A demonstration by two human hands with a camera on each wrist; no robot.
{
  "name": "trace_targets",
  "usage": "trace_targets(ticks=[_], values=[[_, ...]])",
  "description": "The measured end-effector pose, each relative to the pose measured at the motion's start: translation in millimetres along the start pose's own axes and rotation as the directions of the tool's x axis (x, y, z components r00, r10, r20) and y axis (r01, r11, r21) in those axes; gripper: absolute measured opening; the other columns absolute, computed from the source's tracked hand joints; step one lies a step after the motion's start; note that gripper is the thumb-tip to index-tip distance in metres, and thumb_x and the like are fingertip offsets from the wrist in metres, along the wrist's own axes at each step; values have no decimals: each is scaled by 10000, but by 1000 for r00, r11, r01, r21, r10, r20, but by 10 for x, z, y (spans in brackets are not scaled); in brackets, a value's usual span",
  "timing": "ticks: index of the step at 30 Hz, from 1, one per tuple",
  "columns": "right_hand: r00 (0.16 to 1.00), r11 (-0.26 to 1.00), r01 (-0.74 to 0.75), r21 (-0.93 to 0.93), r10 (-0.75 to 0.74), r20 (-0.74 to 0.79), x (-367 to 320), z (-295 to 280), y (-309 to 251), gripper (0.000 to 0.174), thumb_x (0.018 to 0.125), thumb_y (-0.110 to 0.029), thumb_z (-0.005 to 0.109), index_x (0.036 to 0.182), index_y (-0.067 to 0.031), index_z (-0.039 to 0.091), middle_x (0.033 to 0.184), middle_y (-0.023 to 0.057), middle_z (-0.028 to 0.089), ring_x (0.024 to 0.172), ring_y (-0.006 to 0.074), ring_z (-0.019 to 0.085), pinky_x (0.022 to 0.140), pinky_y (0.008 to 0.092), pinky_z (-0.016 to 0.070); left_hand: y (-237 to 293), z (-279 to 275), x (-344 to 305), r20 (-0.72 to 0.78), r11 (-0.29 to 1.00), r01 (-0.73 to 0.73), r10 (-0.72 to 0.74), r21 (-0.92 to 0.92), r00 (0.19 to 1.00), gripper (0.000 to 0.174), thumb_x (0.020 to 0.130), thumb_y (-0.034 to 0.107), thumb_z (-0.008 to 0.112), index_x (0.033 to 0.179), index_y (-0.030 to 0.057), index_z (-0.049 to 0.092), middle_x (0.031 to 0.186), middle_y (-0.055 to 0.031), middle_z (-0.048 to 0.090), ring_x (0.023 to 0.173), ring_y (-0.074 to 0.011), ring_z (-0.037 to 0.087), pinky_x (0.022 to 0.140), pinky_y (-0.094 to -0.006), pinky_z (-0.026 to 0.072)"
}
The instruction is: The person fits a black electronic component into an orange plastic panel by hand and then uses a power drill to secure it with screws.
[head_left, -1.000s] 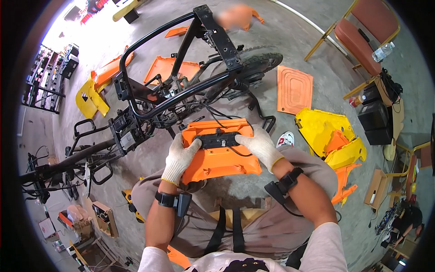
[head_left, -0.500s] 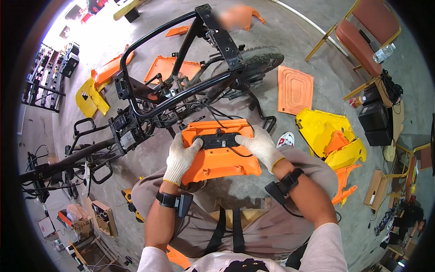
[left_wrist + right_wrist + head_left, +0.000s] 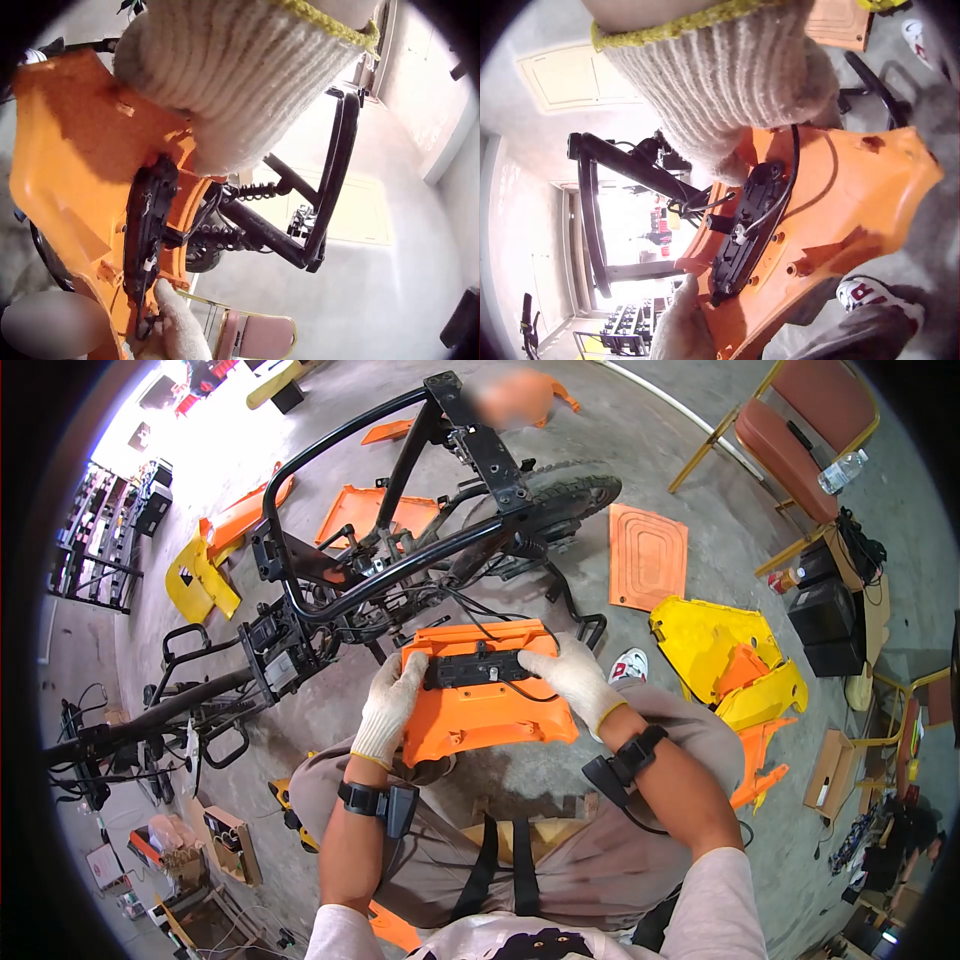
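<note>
Both hands wear white knit gloves. Between them, in the head view, is an orange body panel [image 3: 490, 720], held above the lap with its ribbed inner side showing. A long black housing [image 3: 465, 671] lies across its upper part, with a thin black cable [image 3: 793, 172] running from it in the right wrist view. My left hand [image 3: 388, 705] grips the panel's left edge, its thumb just beside the housing's left end. At the right edge, my right hand [image 3: 575, 678] holds the panel, thumb on the housing's right end. The other fingers of both hands are hidden behind the panel.
A bare black vehicle frame [image 3: 390, 585] with its wheel [image 3: 580, 500] stands just beyond the panel. On the floor to the right lie an orange ribbed panel [image 3: 648, 557] and yellow body parts [image 3: 715, 645]. A chair [image 3: 790, 450] stands at the far right.
My left thumb has slid left, off the black housing's end and toward the panel's edge. The right hand keeps its hold, and the panel has barely moved.
</note>
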State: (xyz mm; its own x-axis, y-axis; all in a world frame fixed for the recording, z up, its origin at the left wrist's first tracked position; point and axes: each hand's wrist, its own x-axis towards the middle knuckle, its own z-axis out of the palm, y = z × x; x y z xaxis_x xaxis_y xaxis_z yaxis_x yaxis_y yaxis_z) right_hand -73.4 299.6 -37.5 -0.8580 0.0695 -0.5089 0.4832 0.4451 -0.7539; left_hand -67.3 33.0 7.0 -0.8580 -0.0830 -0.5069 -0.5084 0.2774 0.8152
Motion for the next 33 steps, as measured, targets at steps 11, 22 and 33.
trace_targets(ticks=[11, 22, 33], values=[[997, 917, -58, 395, 33, 68, 0, -18, 43, 385, 890, -313, 538, 1029, 26, 652, 908, 173, 677, 808, 265, 661, 727, 395, 496, -46, -85, -232, 220, 917, 64, 26, -393, 975, 463, 865, -1, 609, 1314, -2, 492, 1144, -102, 609, 1030, -204, 622, 911, -340, 523], [990, 898, -133, 419, 138, 20, -20, -17, 14, 348, 946, -260, 519, 1103, 37, 611, 975, 151, 665, 834, 263, 663, 747, 397, 533, -34, -79, -596, 333, 799, 292, -123, -525, 935, 590, 831, -85, 563, 1396, -3, 413, 1259, -151, 586, 1085, -283, 634, 902, -380, 559], [996, 848, -91, 522, 76, 51, 124, 102, 185, 450, 939, -330, 494, 1110, 70, 606, 982, 171, 666, 872, 259, 641, 806, 396, 498, -123, 16, -703, 318, 779, 253, -73, -574, 945, 583, 849, -41, 532, 1405, 72, 400, 1197, -119, 609, 889, -241, 676, 518, -287, 584]])
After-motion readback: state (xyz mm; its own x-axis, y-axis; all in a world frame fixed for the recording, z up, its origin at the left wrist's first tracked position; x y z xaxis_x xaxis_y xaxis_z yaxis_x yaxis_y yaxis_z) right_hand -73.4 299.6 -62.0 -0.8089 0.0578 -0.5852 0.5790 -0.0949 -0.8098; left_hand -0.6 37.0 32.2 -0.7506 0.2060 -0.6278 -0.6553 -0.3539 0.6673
